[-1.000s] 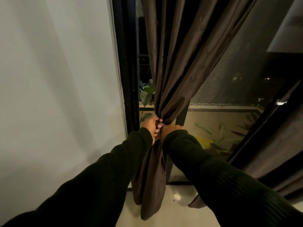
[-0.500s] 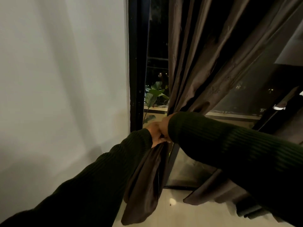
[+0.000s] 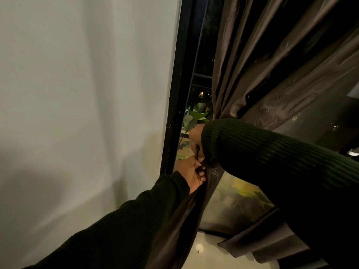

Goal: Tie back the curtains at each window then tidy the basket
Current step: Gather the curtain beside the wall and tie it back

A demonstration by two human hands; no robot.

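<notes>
We see both arms clad in long sleeves of dark green ribbed knit, the left sleeve (image 3: 120, 226) and right sleeve (image 3: 272, 158) each ending in a snug cuff; in the dim light the shade could be near black

1. Your right hand (image 3: 195, 141) is mostly covered by its own dark sleeve (image 3: 252, 152); only the knuckles and thumb side show, so you can't see what its fingers do.
2. Your left hand (image 3: 191, 176) shows a few fingertips curled into the curtain (image 3: 272, 78), but the bunched fabric swallows the rest of the grip.
3. Whether a tie-back is in play you cannot tell; the spot where both hands meet is too dark and crowded.
4. The curtain runs off the top and right edges, and its lower tail drops behind your left arm.
5. Through the window frame (image 3: 174, 113), the plant leaves (image 3: 196, 115) and outside lights are dim and blurred.
</notes>
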